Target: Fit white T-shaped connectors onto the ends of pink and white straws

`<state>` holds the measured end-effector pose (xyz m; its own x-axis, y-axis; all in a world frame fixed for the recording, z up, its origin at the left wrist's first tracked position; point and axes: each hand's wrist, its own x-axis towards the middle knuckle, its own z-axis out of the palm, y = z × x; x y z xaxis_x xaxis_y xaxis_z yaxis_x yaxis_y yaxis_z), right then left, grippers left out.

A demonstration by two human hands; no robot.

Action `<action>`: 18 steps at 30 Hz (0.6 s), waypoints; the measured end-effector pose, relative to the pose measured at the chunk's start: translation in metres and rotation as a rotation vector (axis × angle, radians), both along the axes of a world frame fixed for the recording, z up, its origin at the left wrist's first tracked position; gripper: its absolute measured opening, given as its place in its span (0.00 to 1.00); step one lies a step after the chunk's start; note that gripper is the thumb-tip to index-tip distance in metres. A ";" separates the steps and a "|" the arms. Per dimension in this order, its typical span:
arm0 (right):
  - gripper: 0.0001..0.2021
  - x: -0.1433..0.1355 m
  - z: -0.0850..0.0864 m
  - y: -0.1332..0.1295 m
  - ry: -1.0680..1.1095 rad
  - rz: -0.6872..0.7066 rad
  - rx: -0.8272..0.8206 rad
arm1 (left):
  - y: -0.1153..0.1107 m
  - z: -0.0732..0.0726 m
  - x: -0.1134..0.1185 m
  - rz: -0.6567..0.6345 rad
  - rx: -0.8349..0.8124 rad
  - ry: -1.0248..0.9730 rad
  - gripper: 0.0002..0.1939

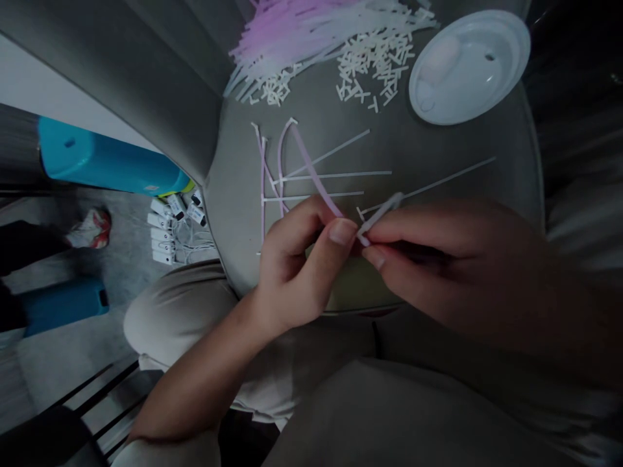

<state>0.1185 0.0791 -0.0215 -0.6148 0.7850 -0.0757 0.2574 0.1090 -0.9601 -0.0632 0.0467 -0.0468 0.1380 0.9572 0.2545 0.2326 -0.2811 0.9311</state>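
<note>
Your left hand (304, 272) is closed in a pinch, thumb against forefinger, on the lower end of the purple strip (312, 170). Your right hand (462, 259) is likewise pinched shut, on the white piece (382, 217) just beside the left fingertips; whether the two pieces join is not discernible. The purple strip rises from the left hand to a white connector (292, 122), where a second purple length curves down behind that hand. Beyond your fingers, on the grey seat (428, 152), lie pale sticks (341, 175) and one separate stick (448, 182) near the right hand. Farther off are a heap of T-shaped connectors (374, 58), a bundle of pale strips (311, 26) and, to the right, a white dish (467, 71). White devices (163, 237) with cables sit on the floor at left.
</note>
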 end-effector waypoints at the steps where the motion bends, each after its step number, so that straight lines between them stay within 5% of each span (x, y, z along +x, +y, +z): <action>1: 0.16 0.000 0.000 0.000 -0.017 0.000 0.021 | 0.001 0.001 0.000 -0.016 -0.031 -0.026 0.17; 8: 0.15 0.001 -0.001 -0.003 -0.142 -0.027 0.155 | 0.013 0.011 0.001 -0.146 -0.102 0.027 0.20; 15: 0.10 0.000 -0.002 -0.004 -0.078 -0.054 -0.045 | 0.011 0.005 -0.009 -0.253 -0.163 -0.050 0.20; 18: 0.11 -0.001 0.000 -0.002 -0.083 -0.030 -0.099 | 0.010 0.002 -0.008 -0.204 -0.196 -0.034 0.22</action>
